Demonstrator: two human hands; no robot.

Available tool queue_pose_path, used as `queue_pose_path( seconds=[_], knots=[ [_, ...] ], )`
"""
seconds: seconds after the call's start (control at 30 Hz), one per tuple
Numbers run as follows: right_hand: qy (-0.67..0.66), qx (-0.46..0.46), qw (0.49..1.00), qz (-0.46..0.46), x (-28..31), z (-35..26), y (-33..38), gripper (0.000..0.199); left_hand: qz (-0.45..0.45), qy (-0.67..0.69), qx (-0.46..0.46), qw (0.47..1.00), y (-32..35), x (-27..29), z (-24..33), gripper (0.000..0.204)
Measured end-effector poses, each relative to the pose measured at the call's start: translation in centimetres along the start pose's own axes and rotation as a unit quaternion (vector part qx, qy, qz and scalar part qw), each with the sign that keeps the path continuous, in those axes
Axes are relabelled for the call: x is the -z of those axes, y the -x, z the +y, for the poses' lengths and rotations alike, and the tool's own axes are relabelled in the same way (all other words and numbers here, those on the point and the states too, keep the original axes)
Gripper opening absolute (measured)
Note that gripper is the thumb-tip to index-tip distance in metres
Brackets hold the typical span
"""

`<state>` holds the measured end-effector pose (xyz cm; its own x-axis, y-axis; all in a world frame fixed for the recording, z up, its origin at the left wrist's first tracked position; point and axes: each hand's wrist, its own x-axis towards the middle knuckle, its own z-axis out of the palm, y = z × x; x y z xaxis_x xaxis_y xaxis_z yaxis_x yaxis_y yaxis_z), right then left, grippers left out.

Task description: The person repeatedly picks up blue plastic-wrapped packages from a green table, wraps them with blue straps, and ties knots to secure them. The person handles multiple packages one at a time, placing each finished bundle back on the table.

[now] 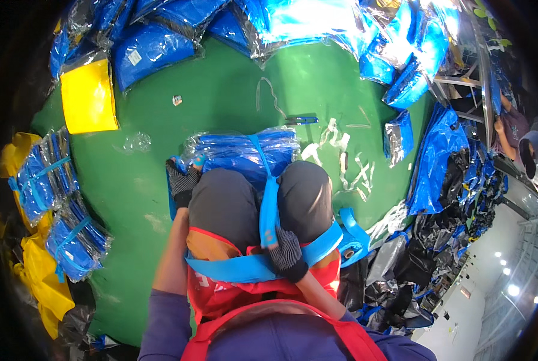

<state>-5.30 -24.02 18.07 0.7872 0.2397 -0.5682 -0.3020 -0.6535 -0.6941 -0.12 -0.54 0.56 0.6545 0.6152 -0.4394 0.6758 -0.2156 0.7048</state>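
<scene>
Left hand (185,178), gloved, sits left of centre at the left end of the bundle of blue plastic-wrapped packets (224,150); fingers bent, can't tell if gripping. Right hand (286,256), gloved, lower centre, is clenched on the light-blue strap (269,207), which runs up-frame between the knees (224,195) and over the bundle right of its middle. Bundle is centre frame, long axis left-right, up-frame of the right hand and just beside the left; left is nearer.

Room: strapped bundles (73,246) at left edge, then bare green surface (140,210) to the left hand, more above the bundle. Knees crowd the near edge. Blue snips (305,120) just off upper-right corner, then white scraps (343,157), light-blue roll (354,245) lower right.
</scene>
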Motion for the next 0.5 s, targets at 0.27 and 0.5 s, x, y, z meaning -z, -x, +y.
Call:
queue_pose_path(
  seconds=[0.27, 0.5],
  knots=[
    [0.007, 0.186, 0.978, -0.094, -1.9, -2.3, 1.0, 0.033, 0.001, -0.065, 0.002, 0.998, -0.6, 0.0, 0.8, 0.094],
    [-0.311, 0.115, 0.930, -0.156, -5.3, -6.0, -11.8, 0.019, -0.035, -0.108, -0.084, 0.990, -1.6, -0.5, -0.1, 0.072]
  ],
)
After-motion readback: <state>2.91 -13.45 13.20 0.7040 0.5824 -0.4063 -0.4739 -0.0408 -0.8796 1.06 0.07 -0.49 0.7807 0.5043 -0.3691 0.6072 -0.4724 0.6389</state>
